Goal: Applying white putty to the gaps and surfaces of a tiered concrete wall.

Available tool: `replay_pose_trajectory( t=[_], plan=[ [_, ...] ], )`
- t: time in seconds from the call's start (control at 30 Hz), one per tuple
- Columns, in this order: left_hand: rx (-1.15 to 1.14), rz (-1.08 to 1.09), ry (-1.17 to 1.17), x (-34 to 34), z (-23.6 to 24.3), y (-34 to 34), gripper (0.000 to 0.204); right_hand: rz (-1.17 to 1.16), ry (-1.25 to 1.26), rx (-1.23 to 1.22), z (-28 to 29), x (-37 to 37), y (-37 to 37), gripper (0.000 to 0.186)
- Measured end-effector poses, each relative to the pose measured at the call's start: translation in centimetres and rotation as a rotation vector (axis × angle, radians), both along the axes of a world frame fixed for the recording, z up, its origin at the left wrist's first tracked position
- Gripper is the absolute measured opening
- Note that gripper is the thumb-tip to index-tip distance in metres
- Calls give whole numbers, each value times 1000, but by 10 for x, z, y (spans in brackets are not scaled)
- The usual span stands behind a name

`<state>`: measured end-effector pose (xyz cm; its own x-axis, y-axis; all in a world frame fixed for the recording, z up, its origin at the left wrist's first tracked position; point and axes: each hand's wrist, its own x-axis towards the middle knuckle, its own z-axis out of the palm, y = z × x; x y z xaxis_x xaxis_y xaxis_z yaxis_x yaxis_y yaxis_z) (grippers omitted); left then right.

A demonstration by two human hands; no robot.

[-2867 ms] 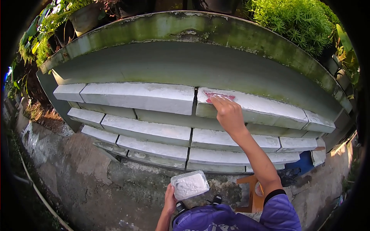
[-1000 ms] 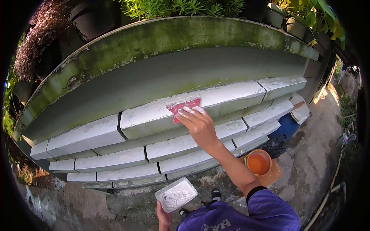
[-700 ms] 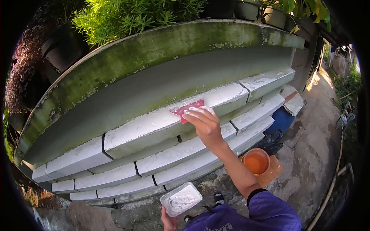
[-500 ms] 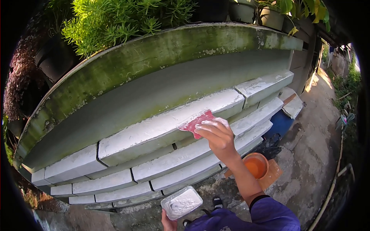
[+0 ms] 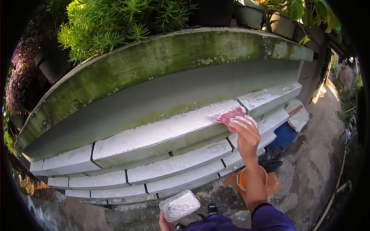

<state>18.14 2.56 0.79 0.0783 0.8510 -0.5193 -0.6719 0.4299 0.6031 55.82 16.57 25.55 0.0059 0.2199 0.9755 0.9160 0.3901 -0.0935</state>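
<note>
My right hand [image 5: 246, 130] is closed on a red putty scraper [image 5: 230, 116], its fingers smeared with white. The scraper's whitened edge rests on the top face of the long white-coated upper ledge [image 5: 165, 125], close to the gap at that ledge's right end. At the lower edge, my left hand [image 5: 165, 222] grips a shallow clear tub [image 5: 199, 203] by its side. White paste [image 5: 181, 206] lies inside the tub, spread unevenly. The left fingers under the tub are hidden.
Below the upper ledge run more stepped white ledges [image 5: 185, 159]. A mossy concrete rim [image 5: 154, 63] with potted plants overhangs them. An orange bucket [image 5: 242, 179] on a wooden stool [image 5: 274, 185], a black plastic bag [image 5: 271, 163] and a blue container [image 5: 282, 136] stand on the right.
My right hand has moved the scraper rightward along the upper ledge, toward its right end. My left hand still holds the tub near the same place. The view has shifted slightly.
</note>
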Motion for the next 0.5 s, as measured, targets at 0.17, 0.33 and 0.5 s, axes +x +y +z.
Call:
replay_pose_trajectory(
  t=[0.17, 0.33, 0.5],
  plan=[
    [-121, 37, 65, 28, 38, 1, 63, -90, -93, -110, 12, 12, 40, 34],
    [-63, -25, 42, 25, 19, -2, 65, 8, -71, -217, 10, 27, 25, 34],
    [-76, -48, 41, 18, -11, 2, 66, -4, -22, -94, 20, 32, 21, 35]
  ],
)
